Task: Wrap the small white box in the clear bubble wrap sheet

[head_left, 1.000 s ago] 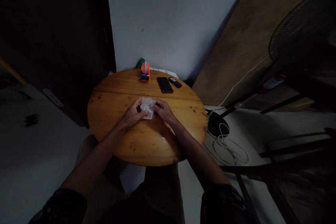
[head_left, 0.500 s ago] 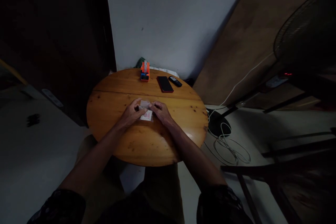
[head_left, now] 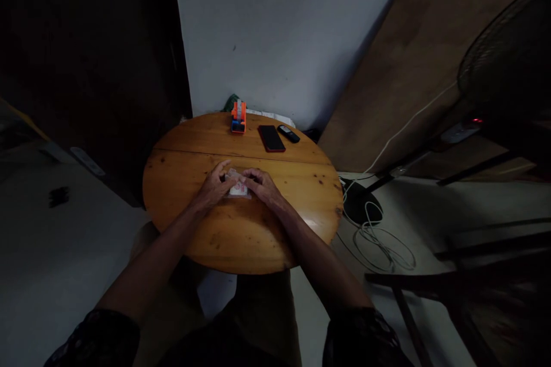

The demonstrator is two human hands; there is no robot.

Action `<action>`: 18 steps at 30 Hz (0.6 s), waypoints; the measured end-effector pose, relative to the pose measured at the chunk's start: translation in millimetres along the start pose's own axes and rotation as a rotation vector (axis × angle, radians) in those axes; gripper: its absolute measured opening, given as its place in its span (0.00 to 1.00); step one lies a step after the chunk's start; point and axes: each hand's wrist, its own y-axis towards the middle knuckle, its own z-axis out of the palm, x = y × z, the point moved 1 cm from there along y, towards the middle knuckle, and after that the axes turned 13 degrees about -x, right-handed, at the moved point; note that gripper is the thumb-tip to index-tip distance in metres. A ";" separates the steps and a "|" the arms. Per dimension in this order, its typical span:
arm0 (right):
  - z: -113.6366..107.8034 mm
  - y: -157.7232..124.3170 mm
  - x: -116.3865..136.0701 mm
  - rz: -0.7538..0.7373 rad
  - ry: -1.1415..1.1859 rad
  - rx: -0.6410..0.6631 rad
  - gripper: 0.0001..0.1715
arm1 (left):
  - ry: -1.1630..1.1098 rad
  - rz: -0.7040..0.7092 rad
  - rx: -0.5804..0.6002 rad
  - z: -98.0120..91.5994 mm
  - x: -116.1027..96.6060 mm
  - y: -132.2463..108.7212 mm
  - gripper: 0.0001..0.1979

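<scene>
White packet (head_left: 239, 189) at the middle of the counter (head_left: 232, 241)
Left hand (head_left: 215, 183) pinches it from nine o'clock, right hand (head_left: 262, 186) from three; orange tape dispenser (head_left: 238, 117) stands at twelve, black phone (head_left: 271, 139) lies at one.

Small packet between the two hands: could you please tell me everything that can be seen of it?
The small packet is whitish, with pinkish-red print on its face and a clear, plastic-looking margin at its near edge. It looks thin and slightly crumpled toward the far side. It lies on or just above the wooden table, between the left hand and the right hand; both touch it and cover part of it. The print is too small to read.
</scene>
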 end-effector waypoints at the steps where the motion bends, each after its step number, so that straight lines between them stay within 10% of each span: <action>1: -0.7 -0.2 -0.4 -0.022 -0.030 -0.009 0.17 | 0.026 0.018 -0.005 -0.5 -0.6 -0.2 0.42; 18: 14.5 4.0 0.5 -0.104 -0.066 -0.033 0.13 | -0.030 -0.001 0.027 -3.7 -4.0 0.5 0.40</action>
